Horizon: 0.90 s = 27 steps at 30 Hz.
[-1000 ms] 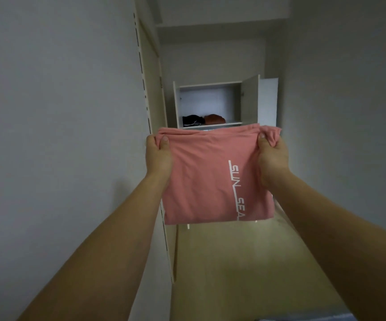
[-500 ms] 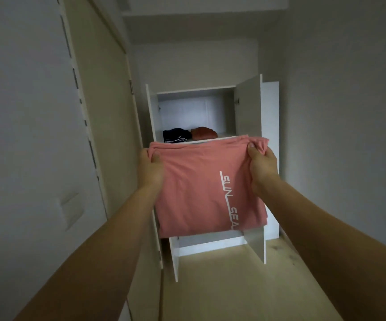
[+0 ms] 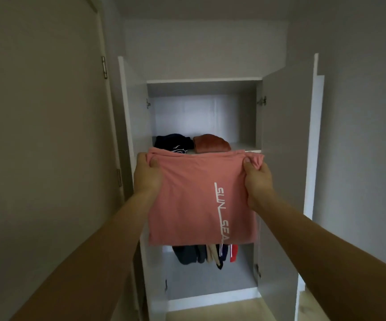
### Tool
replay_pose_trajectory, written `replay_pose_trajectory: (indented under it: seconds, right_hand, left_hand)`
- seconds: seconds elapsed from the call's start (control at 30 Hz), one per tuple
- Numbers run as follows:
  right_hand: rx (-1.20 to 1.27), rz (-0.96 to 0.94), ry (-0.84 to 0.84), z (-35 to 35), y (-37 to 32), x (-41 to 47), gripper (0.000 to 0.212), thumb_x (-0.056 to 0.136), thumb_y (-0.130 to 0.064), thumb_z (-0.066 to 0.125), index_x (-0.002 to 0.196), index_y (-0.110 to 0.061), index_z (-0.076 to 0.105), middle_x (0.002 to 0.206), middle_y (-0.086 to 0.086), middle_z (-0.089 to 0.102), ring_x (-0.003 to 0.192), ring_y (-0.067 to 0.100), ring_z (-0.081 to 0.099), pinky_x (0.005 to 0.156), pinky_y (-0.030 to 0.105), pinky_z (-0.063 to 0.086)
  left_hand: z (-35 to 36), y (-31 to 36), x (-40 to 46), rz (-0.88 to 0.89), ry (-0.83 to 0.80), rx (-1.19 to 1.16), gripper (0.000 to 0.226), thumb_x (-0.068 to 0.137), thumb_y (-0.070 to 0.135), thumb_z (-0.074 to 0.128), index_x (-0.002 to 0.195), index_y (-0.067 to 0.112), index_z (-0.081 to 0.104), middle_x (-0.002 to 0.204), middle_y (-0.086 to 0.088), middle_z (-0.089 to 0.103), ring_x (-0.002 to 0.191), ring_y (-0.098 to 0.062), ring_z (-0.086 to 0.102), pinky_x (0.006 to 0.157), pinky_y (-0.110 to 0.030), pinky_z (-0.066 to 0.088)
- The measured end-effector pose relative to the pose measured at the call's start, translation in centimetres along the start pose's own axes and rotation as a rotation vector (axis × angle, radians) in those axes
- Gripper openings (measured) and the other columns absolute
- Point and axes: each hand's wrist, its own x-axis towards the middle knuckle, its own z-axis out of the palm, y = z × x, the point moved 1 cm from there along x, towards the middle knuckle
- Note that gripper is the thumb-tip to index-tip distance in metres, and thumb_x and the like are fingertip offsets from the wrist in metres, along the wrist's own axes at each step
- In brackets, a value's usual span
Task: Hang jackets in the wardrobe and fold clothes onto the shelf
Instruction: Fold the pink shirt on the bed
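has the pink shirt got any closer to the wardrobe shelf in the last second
Yes. The folded pink shirt, gripped by the left hand and right hand, has come toward the wardrobe shelf; its top edge now sits at shelf level.

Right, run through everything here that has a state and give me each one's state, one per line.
Wardrobe doors: both open.
Pink shirt: folded, held up by its top corners.
Left hand: grips the shirt's left corner.
Right hand: grips the right corner.
Dark garment: folded, on the shelf.
Rust garment: folded, beside it.
Jackets: hanging below.
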Motion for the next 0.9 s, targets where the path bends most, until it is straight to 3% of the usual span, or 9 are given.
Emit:
replay_pose_trajectory:
  seconds: [0.1, 0.23, 0.37, 0.43, 0.57, 0.7, 0.9]
  right_hand:
    - [-0.005, 0.014, -0.006, 2.7, 3.5, 9.3, 0.008, 0.098, -0.019, 0.053, 0.096, -0.023, 0.060, 0.092, -0.003, 0.063, 0.091, 0.014, 0.058, 0.091, 0.031, 0.047]
    - [-0.073, 0.016, -0.011, 5.6, 8.2, 22.0, 0.008, 0.097, -0.022, 0.054, 0.103, -0.023, 0.060, 0.106, 0.003, 0.066, 0.104, 0.021, 0.061, 0.100, 0.040, 0.047]
    - [-0.132, -0.033, -0.091, 9.4, 13.3, 34.2, 0.008, 0.097, -0.025, 0.053, 0.092, -0.026, 0.060, 0.100, 0.001, 0.065, 0.099, 0.021, 0.061, 0.099, 0.045, 0.047]
    - [-0.146, -0.076, -0.131, 12.1, 15.2, 40.3, 0.012, 0.097, -0.025, 0.053, 0.100, -0.021, 0.063, 0.101, 0.004, 0.066, 0.098, 0.023, 0.062, 0.099, 0.045, 0.047]
    - [-0.106, -0.064, -0.221, 18.7, 16.7, 51.1, 0.019, 0.097, -0.025, 0.051, 0.109, -0.018, 0.063, 0.105, 0.003, 0.067, 0.099, 0.023, 0.063, 0.096, 0.045, 0.050]
    - [-0.089, -0.064, -0.263, 26.0, 17.0, 59.7, 0.017, 0.094, -0.022, 0.048, 0.091, -0.022, 0.065, 0.096, 0.002, 0.068, 0.091, 0.021, 0.065, 0.089, 0.044, 0.054]
    - [-0.115, -0.049, -0.267, 35.6, 22.0, 70.0, 0.026, 0.091, -0.020, 0.045, 0.107, -0.018, 0.066, 0.105, 0.005, 0.067, 0.093, 0.023, 0.065, 0.088, 0.041, 0.055]
  left_hand:
    - [6.6, -3.0, 7.6, -0.017, 0.000, 0.016, 0.015, 0.105, 0.025, 0.032, 0.109, 0.017, 0.044, 0.084, 0.007, 0.049, 0.072, -0.008, 0.047, 0.057, -0.024, 0.032]
    - [15.2, -7.0, 16.2, -0.040, -0.004, 0.047, 0.018, 0.104, 0.025, 0.032, 0.111, 0.015, 0.045, 0.098, -0.003, 0.054, 0.085, -0.020, 0.052, 0.078, -0.031, 0.039]
    - [21.9, -10.6, 26.1, 0.028, 0.085, 0.181, 0.015, 0.103, 0.026, 0.035, 0.104, 0.014, 0.045, 0.102, -0.014, 0.058, 0.095, -0.031, 0.056, 0.080, -0.037, 0.043]
    - [24.5, -11.5, 31.6, 0.049, 0.132, 0.249, 0.018, 0.102, 0.026, 0.037, 0.106, 0.011, 0.045, 0.106, -0.020, 0.060, 0.098, -0.036, 0.058, 0.084, -0.041, 0.044]
    - [28.5, -12.0, 42.2, 0.058, 0.209, 0.345, 0.018, 0.102, 0.027, 0.037, 0.108, 0.012, 0.044, 0.109, -0.022, 0.060, 0.101, -0.039, 0.057, 0.086, -0.042, 0.043]
    - [30.6, -11.9, 52.5, 0.114, 0.263, 0.418, 0.019, 0.101, 0.026, 0.036, 0.111, 0.013, 0.045, 0.116, -0.019, 0.059, 0.107, -0.037, 0.056, 0.087, -0.039, 0.041]
    - [33.9, -15.5, 66.0, 0.249, 0.233, 0.679, 0.006, 0.097, 0.016, 0.040, 0.098, 0.021, 0.044, 0.114, -0.021, 0.062, 0.107, -0.040, 0.058, 0.081, -0.039, 0.040]
